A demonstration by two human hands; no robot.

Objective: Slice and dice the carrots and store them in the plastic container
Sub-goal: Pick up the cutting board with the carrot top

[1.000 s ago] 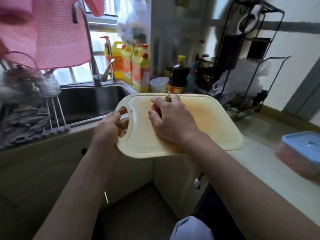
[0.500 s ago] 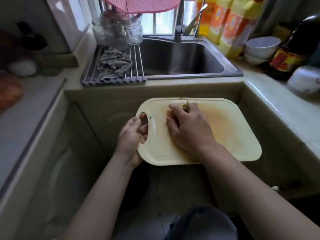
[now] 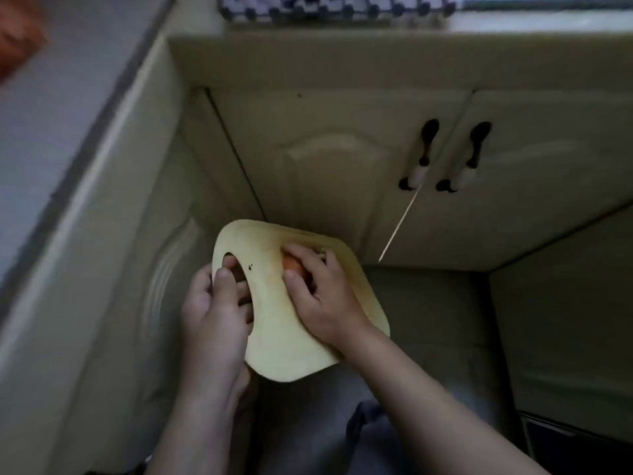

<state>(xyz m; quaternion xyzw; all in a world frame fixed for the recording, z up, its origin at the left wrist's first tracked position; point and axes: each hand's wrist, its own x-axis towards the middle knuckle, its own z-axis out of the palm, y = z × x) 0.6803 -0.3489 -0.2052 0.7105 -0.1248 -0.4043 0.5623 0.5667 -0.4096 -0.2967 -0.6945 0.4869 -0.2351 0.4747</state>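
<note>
A pale yellow cutting board [image 3: 274, 344] is held low in front of the cabinets, tilted. My left hand [image 3: 212, 313] grips it through the handle hole at its left end. On the board's upper part my right hand [image 3: 322, 296] curls over orange carrot scraps [image 3: 293, 265] and holds them against the surface. Most of the scraps are hidden under the fingers. The plastic container is not in view.
Cream cabinet doors [image 3: 342, 159] with two dark handles [image 3: 419, 156] face me beyond the board. The counter edge [image 3: 85, 173] runs along the left. A drying rack's edge [image 3: 329, 8] shows at the top. Grey floor [image 3: 428, 303] lies below.
The view has dropped from the sink and counter to the cabinet fronts and floor. The board has come down and tilted, still held by both hands in the same grips.
</note>
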